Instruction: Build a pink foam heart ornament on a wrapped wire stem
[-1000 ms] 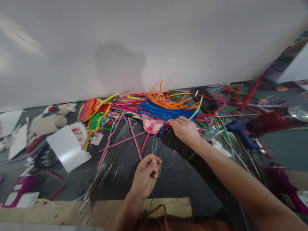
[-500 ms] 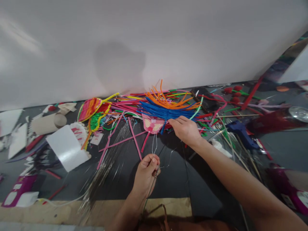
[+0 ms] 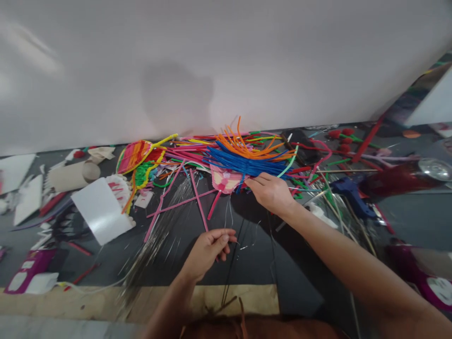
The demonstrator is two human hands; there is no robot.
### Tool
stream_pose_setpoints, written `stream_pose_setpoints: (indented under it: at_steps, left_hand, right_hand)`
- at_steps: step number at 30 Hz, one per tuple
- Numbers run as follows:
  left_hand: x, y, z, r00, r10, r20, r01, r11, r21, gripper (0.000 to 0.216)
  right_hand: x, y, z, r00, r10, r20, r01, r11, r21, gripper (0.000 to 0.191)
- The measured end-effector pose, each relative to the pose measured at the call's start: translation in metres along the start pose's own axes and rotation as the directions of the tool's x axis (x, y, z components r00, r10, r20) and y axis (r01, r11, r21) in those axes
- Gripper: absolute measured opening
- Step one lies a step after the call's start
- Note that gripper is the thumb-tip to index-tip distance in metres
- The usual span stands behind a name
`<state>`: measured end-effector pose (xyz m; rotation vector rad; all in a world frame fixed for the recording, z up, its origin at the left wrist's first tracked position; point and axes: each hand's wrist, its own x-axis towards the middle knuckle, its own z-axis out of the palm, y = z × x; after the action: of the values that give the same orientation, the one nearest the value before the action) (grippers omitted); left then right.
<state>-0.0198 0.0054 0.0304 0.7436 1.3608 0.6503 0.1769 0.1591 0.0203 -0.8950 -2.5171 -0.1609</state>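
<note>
My left hand (image 3: 208,249) is pinched closed on a thin silver wire (image 3: 228,214) near the front of the dark table. The wire runs up toward a pink woven piece (image 3: 224,181). My right hand (image 3: 270,190) reaches forward with its fingers curled on the blue pipe cleaners (image 3: 243,165), just right of that pink piece. Orange pipe cleaners (image 3: 247,148) fan out over the blue bundle behind my right hand.
A heap of pink and coloured pipe cleaners (image 3: 187,155) lies against the white wall. A white card (image 3: 100,209) and a cardboard tube (image 3: 72,174) sit at the left. A blue glue gun (image 3: 349,190) and thin sticks lie at the right. Loose silver wires (image 3: 155,240) spread left of my left hand.
My left hand has turned and shifted slightly forward along the wire, its fingers loosening into a lighter pinch. My right hand stays on the blue pipe cleaners.
</note>
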Motion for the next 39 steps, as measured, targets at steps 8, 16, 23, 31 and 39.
stream_pose_setpoints:
  at_steps: [8,16,23,31,39]
  left_hand:
    - [-0.019,-0.005,0.005,0.997,0.040,0.070,-0.029,0.987,-0.158,0.038]
    - [-0.031,-0.012,0.003,0.991,0.131,0.019,-0.116,0.928,-0.353,0.041]
    - [-0.009,0.003,0.002,0.968,0.231,-0.097,-0.250,0.925,-0.285,0.035]
    - [0.013,0.001,0.011,0.956,0.291,-0.035,-0.291,0.932,-0.215,0.019]
    - [0.016,0.004,0.010,0.983,0.174,0.064,-0.133,0.903,-0.408,0.020]
  right_hand:
    - [-0.002,-0.019,-0.023,0.995,-0.013,0.098,0.019,0.998,-0.053,0.020]
    - [-0.016,-0.051,-0.025,0.995,-0.020,0.102,0.023,0.999,-0.034,0.020]
    - [-0.031,-0.072,-0.021,0.996,-0.058,0.063,0.058,0.998,0.012,0.021]
    - [-0.046,-0.076,-0.007,1.000,0.025,0.011,-0.025,0.999,0.046,0.022]
    - [-0.051,-0.071,-0.002,0.999,0.042,-0.014,-0.041,0.997,0.065,0.020]
